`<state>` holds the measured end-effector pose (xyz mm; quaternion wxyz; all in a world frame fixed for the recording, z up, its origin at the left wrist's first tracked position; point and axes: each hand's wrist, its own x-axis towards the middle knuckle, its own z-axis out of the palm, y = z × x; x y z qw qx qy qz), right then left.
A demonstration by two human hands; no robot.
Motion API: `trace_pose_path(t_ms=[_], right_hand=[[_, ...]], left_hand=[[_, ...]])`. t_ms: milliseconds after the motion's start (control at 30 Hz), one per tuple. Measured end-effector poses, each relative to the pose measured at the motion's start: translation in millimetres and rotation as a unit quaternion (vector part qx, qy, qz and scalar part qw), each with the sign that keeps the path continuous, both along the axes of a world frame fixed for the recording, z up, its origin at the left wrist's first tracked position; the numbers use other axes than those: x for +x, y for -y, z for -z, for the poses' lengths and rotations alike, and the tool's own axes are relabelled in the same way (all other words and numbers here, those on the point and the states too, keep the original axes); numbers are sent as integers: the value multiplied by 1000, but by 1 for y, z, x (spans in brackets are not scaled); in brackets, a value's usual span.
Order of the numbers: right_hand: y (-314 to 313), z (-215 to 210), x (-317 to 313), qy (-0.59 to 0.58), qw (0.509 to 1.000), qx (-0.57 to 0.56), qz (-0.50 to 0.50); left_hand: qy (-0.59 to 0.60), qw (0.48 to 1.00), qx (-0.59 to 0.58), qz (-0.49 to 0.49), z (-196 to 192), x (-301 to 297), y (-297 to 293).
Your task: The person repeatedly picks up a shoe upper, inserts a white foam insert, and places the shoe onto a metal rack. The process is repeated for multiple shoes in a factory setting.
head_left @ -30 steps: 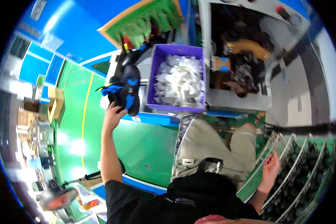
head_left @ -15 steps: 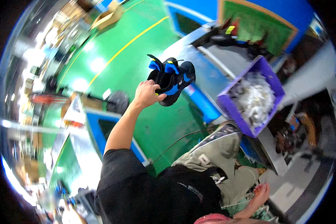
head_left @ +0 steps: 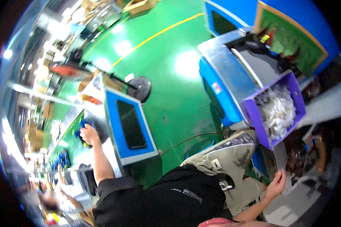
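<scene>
My left hand [head_left: 88,134] is stretched out to the left, closed on a pair of black and blue shoes [head_left: 84,123]. Much of the pair is blurred or hidden behind my fingers. The shoes are at the long worktable [head_left: 104,142] on my left; whether they touch its top I cannot tell. Low on the right, my right hand [head_left: 277,184] hangs beside my trousers, fingers loosely extended and holding nothing that I can see.
A purple bin [head_left: 258,123] full of white crumpled material stands on the right beside a blue and metal workbench [head_left: 225,49]. A fan [head_left: 70,70] with a round dark base [head_left: 140,89] stands beyond the left table. A cable [head_left: 185,140] crosses the green floor. Another person [head_left: 51,202] is at far lower left.
My left hand has carried the shoes from above the floor in front of me leftward to the worktable. My right hand has risen slightly and its fingers have loosened. The view has shifted.
</scene>
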<state>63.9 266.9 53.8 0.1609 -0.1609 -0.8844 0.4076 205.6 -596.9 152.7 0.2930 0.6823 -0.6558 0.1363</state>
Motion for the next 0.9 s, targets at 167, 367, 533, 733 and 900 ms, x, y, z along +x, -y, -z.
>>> trace_pose_path(t_ms=[167,367,533,733,900], right_hand=[[-53,54,-31,-141,962,145,181],[-39,50,-78,-140,925,323,144],[-34,62,-72,-103,927,329,152],[-29,57,-68,-79,929,326,157],[-32,54,-70,-77,927,333,155]], left_hand=[[120,686,179,695,88,-231,-113],[168,439,180,864,119,-541,-331],[104,382,191,898,154,-782,-440],[-73,534,170,825,207,-847,-563],[79,603,28,793,200,-807,-576]])
